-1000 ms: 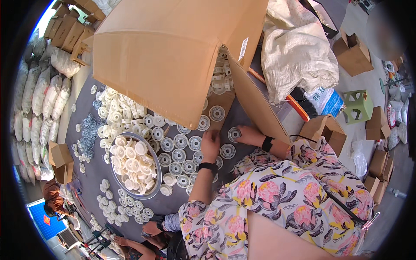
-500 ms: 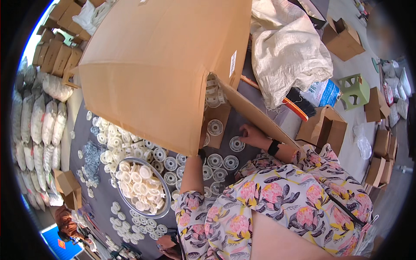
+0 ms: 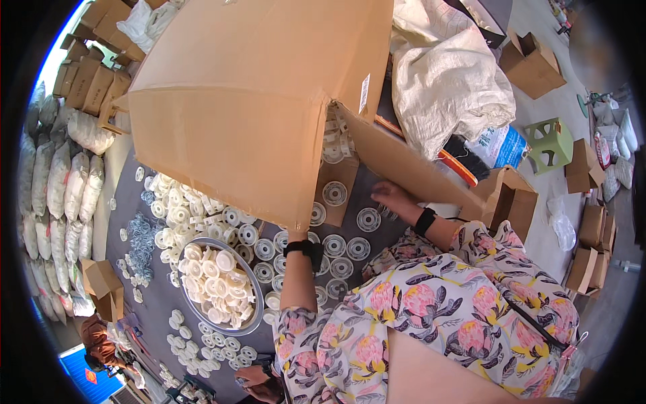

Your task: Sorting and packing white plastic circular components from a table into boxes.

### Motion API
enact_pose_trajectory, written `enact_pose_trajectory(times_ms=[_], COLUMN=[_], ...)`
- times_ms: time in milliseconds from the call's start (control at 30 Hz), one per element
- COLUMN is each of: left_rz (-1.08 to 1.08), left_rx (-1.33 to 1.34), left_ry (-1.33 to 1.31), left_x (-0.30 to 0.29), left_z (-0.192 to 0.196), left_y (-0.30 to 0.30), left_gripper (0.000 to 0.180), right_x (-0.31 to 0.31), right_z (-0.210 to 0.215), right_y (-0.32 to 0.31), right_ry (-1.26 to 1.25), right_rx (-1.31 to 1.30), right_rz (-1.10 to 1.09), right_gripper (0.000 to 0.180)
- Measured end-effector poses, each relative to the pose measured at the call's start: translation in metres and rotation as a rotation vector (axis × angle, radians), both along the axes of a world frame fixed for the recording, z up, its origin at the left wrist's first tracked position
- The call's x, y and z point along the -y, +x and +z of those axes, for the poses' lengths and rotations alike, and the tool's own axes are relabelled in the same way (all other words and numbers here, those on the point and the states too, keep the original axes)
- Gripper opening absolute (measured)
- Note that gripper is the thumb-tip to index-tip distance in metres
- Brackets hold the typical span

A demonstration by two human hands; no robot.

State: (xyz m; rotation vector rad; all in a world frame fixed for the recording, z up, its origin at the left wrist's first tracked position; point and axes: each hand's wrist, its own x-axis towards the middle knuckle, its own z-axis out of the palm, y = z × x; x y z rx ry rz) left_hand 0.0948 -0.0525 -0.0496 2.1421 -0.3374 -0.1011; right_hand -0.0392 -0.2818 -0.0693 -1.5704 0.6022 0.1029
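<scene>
My left forearm [image 3: 298,279], with a black wristband, reaches up under the front panel of a large cardboard box [image 3: 229,148]. That panel hides my left hand, so its fingers do not show. My right hand [image 3: 396,199] is beside the box's open flap [image 3: 404,158], its fingers curled down. Beneath them shows a pale, ribbed edge of something I cannot make out. Just left of that hand a round white wheel-like part [image 3: 368,219] lies on the dark table. Another such part [image 3: 334,193] lies on a lower cardboard flap, and several more are inside the box opening.
An oval metal tray [image 3: 258,313] heaped with cream plastic parts stands left of my forearm. Loose white parts [image 3: 176,202] and blue-grey pieces [image 3: 139,246] lie beyond it. Another person's hand [image 3: 252,377] is at the lower left. A woven sack [image 3: 451,94] and brush [image 3: 464,161] are right.
The box's front panel has shifted slightly upward, showing more of my left wrist. My right hand has moved a little right and up, off the nearby round part.
</scene>
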Motion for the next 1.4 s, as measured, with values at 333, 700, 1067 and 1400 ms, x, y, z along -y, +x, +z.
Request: enact_pose_trajectory(times_ms=[333,700,1067,1400], left_rz=[-0.420,-0.492,0.316,0.590], left_rx=[-0.279,0.237,-0.233,-0.288], left_ry=[-0.099,0.225,-0.213,-0.376], left_x=[0.056,0.082,0.056,0.098], left_z=[0.018,-0.001,-0.010,-0.023], left_y=[-0.107,-0.158,-0.227,-0.260], left_gripper=[0.060,0.060,0.061,0.055], right_x=[0.055,0.054,0.064,0.040], right_z=[0.006,0.007,-0.016,-0.002], right_y=[-0.014,-0.026,-0.032,-0.039], right_ry=[0.388,0.264,0.089,-0.106], right_rx=[0.040,0.014,-0.232,-0.001], right_rz=[-0.031,0.008,0.534,0.904], right_gripper=[0.028,0.028,0.035,0.039])
